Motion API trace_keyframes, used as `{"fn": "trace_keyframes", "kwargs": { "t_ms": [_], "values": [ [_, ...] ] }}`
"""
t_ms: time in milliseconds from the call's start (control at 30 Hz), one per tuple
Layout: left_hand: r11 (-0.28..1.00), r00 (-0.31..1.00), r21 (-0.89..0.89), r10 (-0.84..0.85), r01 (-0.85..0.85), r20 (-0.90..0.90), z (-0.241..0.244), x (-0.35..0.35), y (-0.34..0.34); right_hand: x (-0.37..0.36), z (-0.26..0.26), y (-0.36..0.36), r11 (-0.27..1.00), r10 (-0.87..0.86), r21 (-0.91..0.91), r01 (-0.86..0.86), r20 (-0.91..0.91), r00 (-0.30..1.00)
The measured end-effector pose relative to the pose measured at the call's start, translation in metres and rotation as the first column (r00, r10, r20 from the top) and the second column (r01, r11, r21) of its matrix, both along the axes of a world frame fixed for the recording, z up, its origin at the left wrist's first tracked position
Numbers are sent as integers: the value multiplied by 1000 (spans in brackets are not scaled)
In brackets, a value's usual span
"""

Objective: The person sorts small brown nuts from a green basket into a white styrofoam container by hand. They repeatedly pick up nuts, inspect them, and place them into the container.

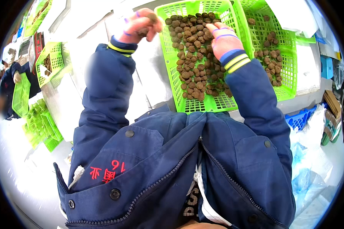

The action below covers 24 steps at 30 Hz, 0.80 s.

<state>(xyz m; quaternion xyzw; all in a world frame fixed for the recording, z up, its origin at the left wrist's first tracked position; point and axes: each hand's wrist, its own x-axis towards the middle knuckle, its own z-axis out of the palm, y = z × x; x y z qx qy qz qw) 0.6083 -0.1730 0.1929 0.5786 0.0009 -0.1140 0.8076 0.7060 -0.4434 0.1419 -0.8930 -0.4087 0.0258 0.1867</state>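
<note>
A bright green plastic basket (169,61) stands before me with many round, brown, rough lumps (197,43) in it, perhaps truffles or mushrooms. Blurred, my left hand (140,25) is raised beside the basket's upper left corner, its fingers curled around at least one brown lump (143,32). My right hand (224,37) reaches over the right part of the basket, its fingertips on or just above the lumps; whether it grips one is hidden. Coloured bands circle the fingers of both hands. Against the right side stands a second green basket (292,57) with fewer brown lumps (272,64).
A metal worktop (152,71) bears the baskets. Farther left are a smaller green basket (60,55) with brown lumps, stacked green baskets (43,123), and a person (14,86) holding another basket. A blue crate (299,118) and clear plastic bags (306,177) lie low at right.
</note>
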Motion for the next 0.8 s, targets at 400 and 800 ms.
{"fn": "trace_keyframes", "kwargs": {
  "t_ms": [400,800],
  "values": [
    [572,920,723,288,-388,266,-35,17,-16,1,-6,43,990,-85,60,131,-495,865],
    [-342,906,880,-146,330,-397,-56,87,-85,-46,16,-4,955,-220,-76,285,-829,514]
  ]
}}
